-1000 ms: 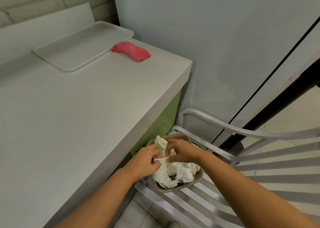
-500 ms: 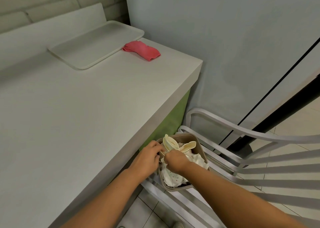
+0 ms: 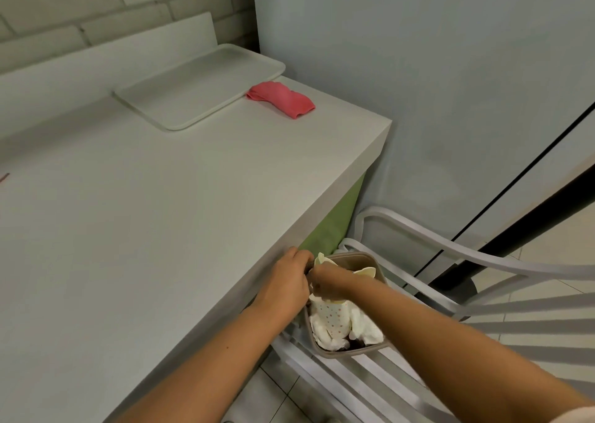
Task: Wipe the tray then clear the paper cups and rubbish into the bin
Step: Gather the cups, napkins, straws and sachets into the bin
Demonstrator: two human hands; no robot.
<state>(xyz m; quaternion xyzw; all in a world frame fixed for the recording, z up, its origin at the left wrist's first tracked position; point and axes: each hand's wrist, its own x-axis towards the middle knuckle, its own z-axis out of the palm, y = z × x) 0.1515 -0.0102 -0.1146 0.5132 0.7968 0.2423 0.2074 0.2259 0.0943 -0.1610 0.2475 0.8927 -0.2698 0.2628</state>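
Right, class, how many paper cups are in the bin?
3: a dotted cup at the near end of the bin, two squashed cream cups at its far end; tissue may hide more.

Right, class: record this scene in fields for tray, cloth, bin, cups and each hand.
Tray: bare, at the table's far edge
Cloth: pink, bunched, beside the tray
Bin: on the chair seat, full of rubbish
Cups: crumpled, inside the bin
Left hand: at the bin's rim, grip unclear
Right hand: on the rubbish, grip unclear
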